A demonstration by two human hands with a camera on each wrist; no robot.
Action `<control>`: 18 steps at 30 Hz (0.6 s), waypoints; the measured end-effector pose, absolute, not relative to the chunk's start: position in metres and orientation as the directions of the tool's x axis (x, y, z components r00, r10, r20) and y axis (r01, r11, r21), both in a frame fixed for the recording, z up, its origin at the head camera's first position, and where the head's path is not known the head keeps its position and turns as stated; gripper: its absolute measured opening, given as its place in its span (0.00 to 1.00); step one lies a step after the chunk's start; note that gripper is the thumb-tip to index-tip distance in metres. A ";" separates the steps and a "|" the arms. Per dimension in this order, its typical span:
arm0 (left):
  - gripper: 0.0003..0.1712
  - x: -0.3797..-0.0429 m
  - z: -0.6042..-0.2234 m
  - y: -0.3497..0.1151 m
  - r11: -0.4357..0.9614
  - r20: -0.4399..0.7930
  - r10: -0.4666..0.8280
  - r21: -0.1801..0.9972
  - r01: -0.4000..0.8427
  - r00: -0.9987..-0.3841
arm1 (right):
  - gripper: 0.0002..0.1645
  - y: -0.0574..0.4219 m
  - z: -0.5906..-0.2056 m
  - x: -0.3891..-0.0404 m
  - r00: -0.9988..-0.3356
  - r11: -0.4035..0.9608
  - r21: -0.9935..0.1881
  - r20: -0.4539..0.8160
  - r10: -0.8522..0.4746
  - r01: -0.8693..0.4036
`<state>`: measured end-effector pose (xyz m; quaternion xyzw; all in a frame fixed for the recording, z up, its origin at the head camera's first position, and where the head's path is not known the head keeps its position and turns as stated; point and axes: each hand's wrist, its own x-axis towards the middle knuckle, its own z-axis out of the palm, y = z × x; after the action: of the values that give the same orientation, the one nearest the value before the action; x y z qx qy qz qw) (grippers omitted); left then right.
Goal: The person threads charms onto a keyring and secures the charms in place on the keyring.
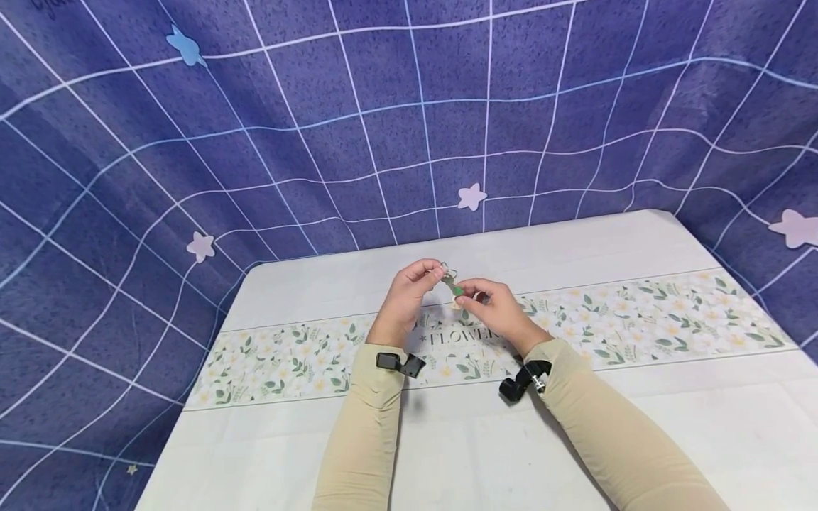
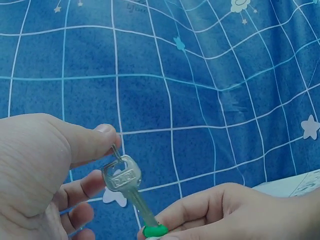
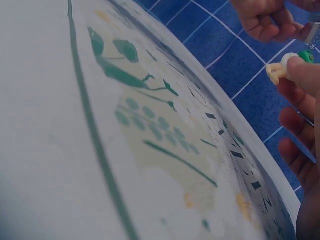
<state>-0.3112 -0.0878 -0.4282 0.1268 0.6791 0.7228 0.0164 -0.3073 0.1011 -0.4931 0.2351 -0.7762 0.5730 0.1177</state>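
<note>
A silver key (image 2: 122, 177) is held up between both hands above the table. My left hand (image 1: 407, 291) pinches the metal ring (image 1: 450, 272) at the key's head with thumb and forefinger; its other fingers are loosely bent. With thumb and fingertips, my right hand (image 1: 493, 304) pinches a small figurine (image 3: 275, 73) that has a green top (image 2: 156, 230), a white middle and cream-coloured legs. The key's blade reaches down to the green top. Whether the blade enters it or lies against it, I cannot tell. Fingers cover part of the figurine.
Beneath the hands lies a white table cover (image 1: 268, 454) with a flowered band (image 1: 645, 312) and printed lettering. A blue curtain (image 1: 396, 128) with pale grid lines and stars hangs behind and at the sides. Black camera straps (image 1: 527, 379) sit on both wrists over beige sleeves.
</note>
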 end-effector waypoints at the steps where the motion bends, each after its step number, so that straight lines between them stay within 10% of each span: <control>1: 0.12 -0.312 -0.429 -0.088 -0.081 0.163 0.185 0.985 0.150 -0.969 | 0.15 0.102 -0.498 -0.310 -0.869 0.228 -0.843 0.443 -0.222 -0.488; 18: 0.09 -0.322 -0.457 -0.075 0.033 0.082 -0.074 0.996 0.080 -0.994 | 0.14 0.104 -0.501 -0.283 -0.924 0.371 -0.850 0.308 -0.225 -0.374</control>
<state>-0.3224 -0.0755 -0.4572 0.0020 0.7165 0.6953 -0.0552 -0.2831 0.1040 -0.5014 0.1815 -0.8250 0.5305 0.0699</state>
